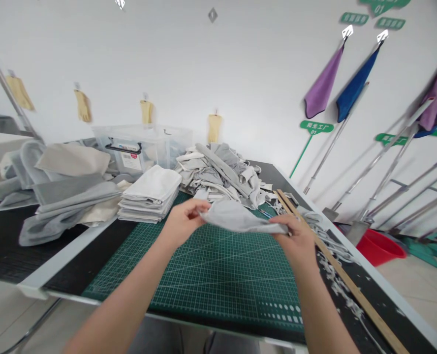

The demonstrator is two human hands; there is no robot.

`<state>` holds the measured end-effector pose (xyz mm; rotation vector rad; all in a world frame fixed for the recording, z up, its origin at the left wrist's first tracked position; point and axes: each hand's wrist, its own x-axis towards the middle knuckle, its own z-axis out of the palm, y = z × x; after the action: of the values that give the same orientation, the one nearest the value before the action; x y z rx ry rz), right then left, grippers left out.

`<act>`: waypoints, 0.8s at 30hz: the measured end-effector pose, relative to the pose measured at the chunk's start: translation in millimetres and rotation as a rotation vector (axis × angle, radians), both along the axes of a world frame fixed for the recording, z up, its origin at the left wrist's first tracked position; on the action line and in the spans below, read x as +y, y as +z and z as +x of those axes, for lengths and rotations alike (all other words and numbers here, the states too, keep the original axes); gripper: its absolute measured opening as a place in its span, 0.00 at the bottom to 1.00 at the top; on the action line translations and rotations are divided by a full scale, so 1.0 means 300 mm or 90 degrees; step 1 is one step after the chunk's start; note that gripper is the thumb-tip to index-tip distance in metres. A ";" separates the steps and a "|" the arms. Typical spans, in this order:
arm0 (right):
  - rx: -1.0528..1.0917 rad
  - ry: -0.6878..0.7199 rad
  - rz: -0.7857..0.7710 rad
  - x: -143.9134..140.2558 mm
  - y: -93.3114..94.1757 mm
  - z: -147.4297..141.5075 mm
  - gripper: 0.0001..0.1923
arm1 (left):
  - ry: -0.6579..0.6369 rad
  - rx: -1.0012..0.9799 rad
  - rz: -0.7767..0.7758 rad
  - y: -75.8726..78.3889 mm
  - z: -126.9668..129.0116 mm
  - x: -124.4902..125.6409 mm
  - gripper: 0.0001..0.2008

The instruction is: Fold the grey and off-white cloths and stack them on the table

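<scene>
Grey cloth (236, 216) sits above green cutting mat (226, 268), left hand (188, 216) pinching its left end, right hand (296, 236) its right; seemingly a straightening step, layers unclear, and lowering calls for level ends.

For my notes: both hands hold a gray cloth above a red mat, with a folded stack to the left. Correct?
The mat is green, not red, as the head view shows. The left hand and right hand hold the cloth above it; the stack is to the left.
</scene>
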<state>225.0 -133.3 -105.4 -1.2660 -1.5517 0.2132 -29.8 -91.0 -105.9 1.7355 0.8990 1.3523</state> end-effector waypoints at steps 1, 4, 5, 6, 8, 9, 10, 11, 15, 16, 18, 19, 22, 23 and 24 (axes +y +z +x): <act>-0.038 0.015 -0.053 -0.024 -0.062 -0.001 0.07 | -0.019 0.041 -0.046 -0.067 -0.008 -0.020 0.13; -0.118 0.046 -0.225 -0.089 -0.255 -0.014 0.07 | -0.036 0.197 -0.141 -0.276 -0.033 -0.074 0.16; -0.142 0.052 -0.272 -0.112 -0.309 -0.020 0.07 | -0.039 0.265 -0.127 -0.334 -0.042 -0.092 0.16; -0.164 0.062 -0.311 -0.134 -0.355 -0.026 0.08 | -0.039 0.327 -0.111 -0.382 -0.052 -0.110 0.18; -0.195 0.086 -0.347 -0.179 -0.416 -0.036 0.09 | -0.062 0.440 -0.076 -0.441 -0.071 -0.144 0.21; -0.202 0.094 -0.352 -0.200 -0.433 -0.037 0.10 | -0.072 0.483 -0.063 -0.454 -0.078 -0.158 0.22; -0.205 0.098 -0.350 -0.219 -0.443 -0.037 0.11 | -0.083 0.518 -0.052 -0.456 -0.083 -0.170 0.23; -0.204 0.097 -0.346 -0.235 -0.447 -0.035 0.12 | -0.093 0.543 -0.040 -0.451 -0.085 -0.179 0.23; -0.176 0.067 -0.349 -0.280 -0.432 -0.012 0.11 | -0.164 0.571 -0.011 -0.392 -0.069 -0.197 0.25; -0.160 0.072 -0.355 -0.287 -0.424 -0.007 0.10 | -0.192 0.571 -0.010 -0.376 -0.062 -0.200 0.24; -0.116 0.096 -0.362 -0.299 -0.402 0.000 0.09 | -0.252 0.567 -0.018 -0.351 -0.050 -0.206 0.19; -0.093 0.112 -0.362 -0.303 -0.391 0.002 0.08 | -0.281 0.562 -0.027 -0.342 -0.046 -0.209 0.15; -0.054 0.162 -0.359 -0.309 -0.357 0.005 0.06 | -0.330 0.531 -0.062 -0.324 -0.041 -0.209 0.08; -0.046 0.171 -0.357 -0.308 -0.348 0.007 0.06 | -0.330 0.518 -0.070 -0.320 -0.041 -0.206 0.07; -0.039 0.177 -0.356 -0.305 -0.339 0.009 0.07 | -0.319 0.505 -0.077 -0.317 -0.042 -0.202 0.08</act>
<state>227.7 -224.7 -207.1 -1.4800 -1.7882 0.8399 -42.5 -151.6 -201.0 2.2308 0.8287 0.2585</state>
